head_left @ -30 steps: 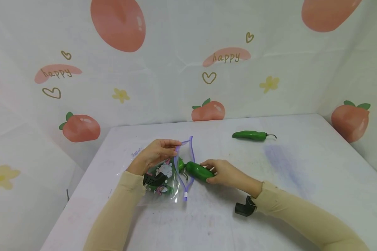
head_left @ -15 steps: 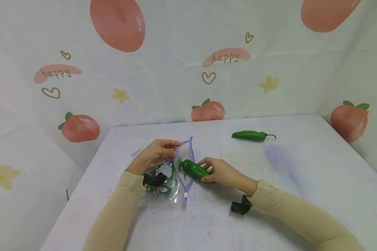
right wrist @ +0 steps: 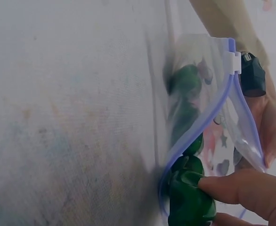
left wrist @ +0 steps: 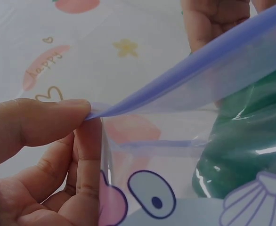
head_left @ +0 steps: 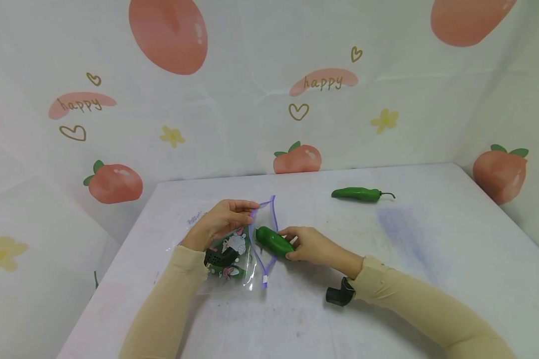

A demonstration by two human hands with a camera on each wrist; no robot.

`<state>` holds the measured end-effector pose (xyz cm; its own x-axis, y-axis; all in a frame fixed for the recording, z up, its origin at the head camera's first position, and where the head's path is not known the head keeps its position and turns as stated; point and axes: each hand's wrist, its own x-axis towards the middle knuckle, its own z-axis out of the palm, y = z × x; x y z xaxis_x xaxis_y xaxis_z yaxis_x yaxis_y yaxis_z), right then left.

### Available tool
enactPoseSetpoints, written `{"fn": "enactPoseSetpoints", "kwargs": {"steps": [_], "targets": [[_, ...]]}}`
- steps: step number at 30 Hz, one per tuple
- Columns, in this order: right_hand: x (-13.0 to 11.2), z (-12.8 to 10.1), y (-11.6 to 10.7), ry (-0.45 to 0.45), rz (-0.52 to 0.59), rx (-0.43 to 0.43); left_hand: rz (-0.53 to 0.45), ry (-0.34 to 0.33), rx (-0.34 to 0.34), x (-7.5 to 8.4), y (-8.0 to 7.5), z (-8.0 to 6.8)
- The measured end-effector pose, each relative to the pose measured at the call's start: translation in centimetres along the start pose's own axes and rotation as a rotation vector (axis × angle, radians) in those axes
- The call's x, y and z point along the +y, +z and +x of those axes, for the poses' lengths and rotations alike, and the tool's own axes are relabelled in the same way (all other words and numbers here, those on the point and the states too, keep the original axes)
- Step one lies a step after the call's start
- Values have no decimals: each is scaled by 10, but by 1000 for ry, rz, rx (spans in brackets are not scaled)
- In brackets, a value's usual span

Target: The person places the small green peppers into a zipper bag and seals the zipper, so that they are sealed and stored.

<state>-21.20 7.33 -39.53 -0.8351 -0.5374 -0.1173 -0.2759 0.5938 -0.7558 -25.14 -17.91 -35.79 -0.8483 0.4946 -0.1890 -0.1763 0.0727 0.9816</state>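
A clear zip bag [head_left: 257, 271] with a purple zip edge and cartoon print lies on the table, its mouth open to the right. Between thumb and fingers, my left hand [head_left: 224, 219] pinches the far corner of that mouth; the left wrist view shows the pinch closely. My right hand [head_left: 312, 247] grips a shiny green pepper [head_left: 273, 240] by its near end. The pepper's other end is inside the bag's mouth. Green vegetables [right wrist: 185, 108] show through the plastic deeper in the bag, partly hidden by the print and my left wrist.
Another green pepper [head_left: 357, 194], long and slim with a dark stem, lies toward the back right of the white table [head_left: 296, 319]. A white slider [right wrist: 232, 63] sits at one end of the zip. Behind the table hangs a printed cloth [head_left: 233, 109].
My right hand has moved left with the green pepper, pushing its end into the bag's mouth. My left hand holds the bag edge in the same place.
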Motion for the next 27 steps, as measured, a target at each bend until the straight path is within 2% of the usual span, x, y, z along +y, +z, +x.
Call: {"fn": "enactPoseSetpoints", "kwargs": {"steps": [16,27], "targets": [[-8,14,6,26,61,34,35,-8,27,-1,2,-1],[-10,24,11,5,76,42,43,-7,2,-1,0,0]]}}
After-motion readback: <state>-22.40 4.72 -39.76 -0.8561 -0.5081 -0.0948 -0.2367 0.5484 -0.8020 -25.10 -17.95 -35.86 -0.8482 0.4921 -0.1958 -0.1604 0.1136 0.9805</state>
